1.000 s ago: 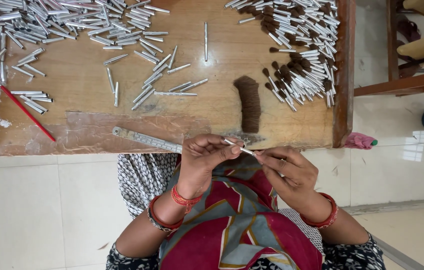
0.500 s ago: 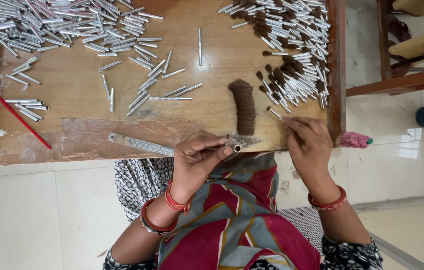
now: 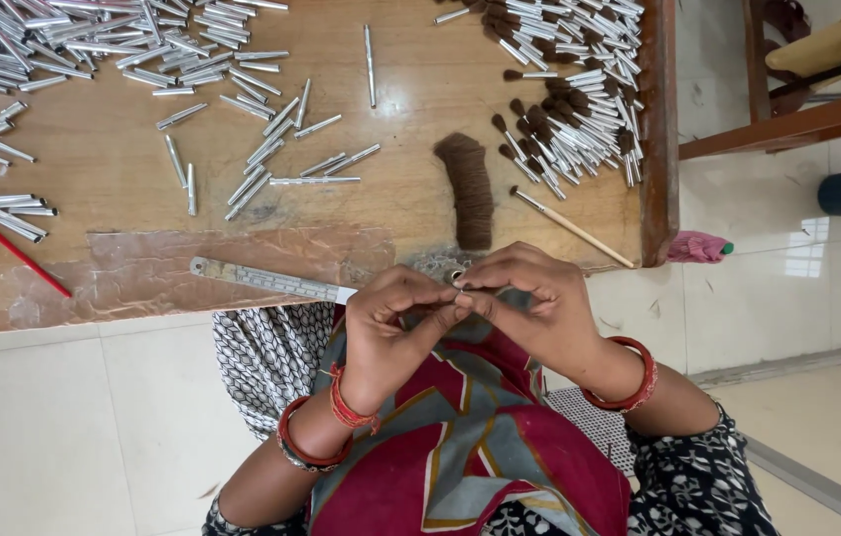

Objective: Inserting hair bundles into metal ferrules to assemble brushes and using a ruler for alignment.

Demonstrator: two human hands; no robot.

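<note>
Head view showed the left hand [image 3: 395, 323] and right hand [image 3: 529, 303] meeting fingertip to fingertip above the lap, both grips pinched on one small silver metal tube [image 3: 455, 281], mostly hidden between them. Its long axis could not be told. Just beyond, on the wooden counter [image 3: 123, 258], lay a steel ruler [image 3: 271, 281], a dark brown hair bundle [image 3: 468, 189], a thin wooden-handled brush [image 3: 569, 225], then loose silver ferrules [image 3: 271, 149].

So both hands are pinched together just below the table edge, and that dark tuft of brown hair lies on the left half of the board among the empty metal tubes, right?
Not quite. The head view shows the left hand and right hand pinched together below the table edge, but the tuft of brown hair lies right of centre, beside the finished brush heads, not among the empty metal tubes.
</note>
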